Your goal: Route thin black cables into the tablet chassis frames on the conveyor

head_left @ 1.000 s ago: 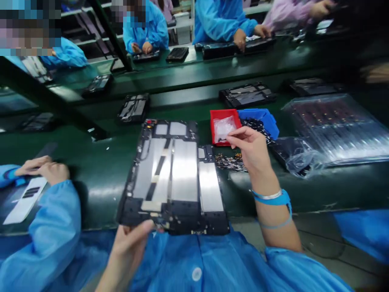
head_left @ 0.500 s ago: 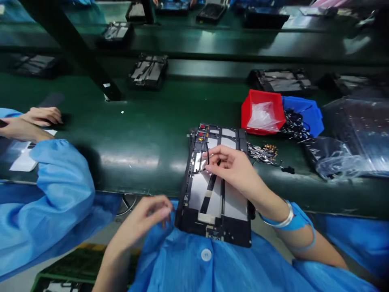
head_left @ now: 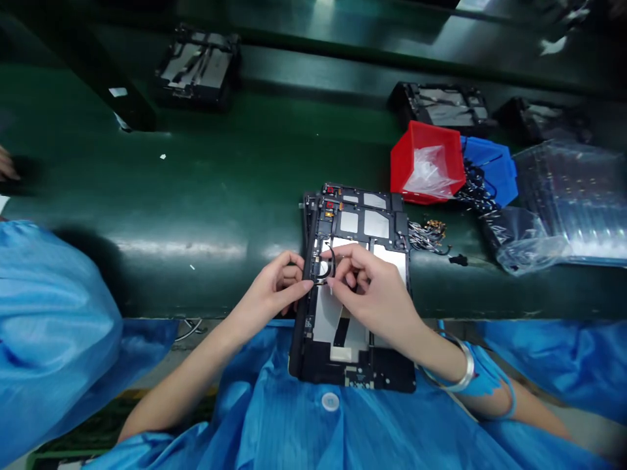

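Centrally, a flat black-framed device with silver panels [head_left: 377, 224] lies face-up on the dark green table [head_left: 196, 196], its near end jutting past the edge toward my blue coat, probably so both hands can work close in. My right hand [head_left: 379, 294] has a narrow grip on one thin, curved black cable [head_left: 334, 262], seemingly to control its bend over the device's left side. My left hand [head_left: 277, 290] is at that side, fingers curled and thumb on the rim, likely steadying it; whether it also pinches the cable's end, I cannot tell.

The device tops a stack of at least two; the lower edges are too hidden to count further. Beyond it stand two open bins, presumably within easy reach of my right: one red plastic bin [head_left: 401, 166] with clear plastic pieces, one blue plastic bin [head_left: 504, 173] beside a black cable tangle [head_left: 475, 189]. One loose bunch of silver and black cables with gold ends [head_left: 426, 237] lies just beside the stack, its strands uncountable. Farther back sit three dark devices with silver panels [head_left: 198, 68], and at right a pile of clear plastic trays [head_left: 582, 202]. One co-worker's hand [head_left: 6, 164] shows at left.
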The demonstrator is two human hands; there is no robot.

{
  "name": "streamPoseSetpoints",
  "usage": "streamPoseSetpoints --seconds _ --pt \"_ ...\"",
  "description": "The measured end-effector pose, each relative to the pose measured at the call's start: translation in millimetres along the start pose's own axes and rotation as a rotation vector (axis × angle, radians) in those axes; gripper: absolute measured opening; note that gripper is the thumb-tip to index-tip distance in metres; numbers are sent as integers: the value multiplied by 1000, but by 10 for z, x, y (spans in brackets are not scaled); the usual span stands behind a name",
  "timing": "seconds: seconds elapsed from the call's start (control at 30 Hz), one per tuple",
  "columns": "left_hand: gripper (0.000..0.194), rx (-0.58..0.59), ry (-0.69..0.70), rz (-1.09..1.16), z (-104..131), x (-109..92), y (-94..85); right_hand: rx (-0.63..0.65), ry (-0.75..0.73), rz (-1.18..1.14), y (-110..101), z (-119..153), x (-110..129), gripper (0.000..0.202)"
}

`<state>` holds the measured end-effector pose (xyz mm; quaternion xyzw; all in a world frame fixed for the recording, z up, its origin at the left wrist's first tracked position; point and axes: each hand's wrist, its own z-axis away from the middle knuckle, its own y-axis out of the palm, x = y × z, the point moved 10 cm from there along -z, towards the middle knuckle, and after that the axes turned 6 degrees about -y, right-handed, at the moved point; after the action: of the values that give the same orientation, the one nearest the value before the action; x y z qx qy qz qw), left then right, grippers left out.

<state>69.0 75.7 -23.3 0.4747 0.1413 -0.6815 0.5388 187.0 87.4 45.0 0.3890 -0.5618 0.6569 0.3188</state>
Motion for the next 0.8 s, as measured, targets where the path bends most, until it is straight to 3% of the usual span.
streamPoseSetpoints --seconds 0.6,0.8 --pt "35 -13 -4 14 -21 30 11 79 -57 69 62 -51 36 31" --pt "38 -12 -17 -14 -27 -8 19 109 -24 -2 -29 -176 -40 9"
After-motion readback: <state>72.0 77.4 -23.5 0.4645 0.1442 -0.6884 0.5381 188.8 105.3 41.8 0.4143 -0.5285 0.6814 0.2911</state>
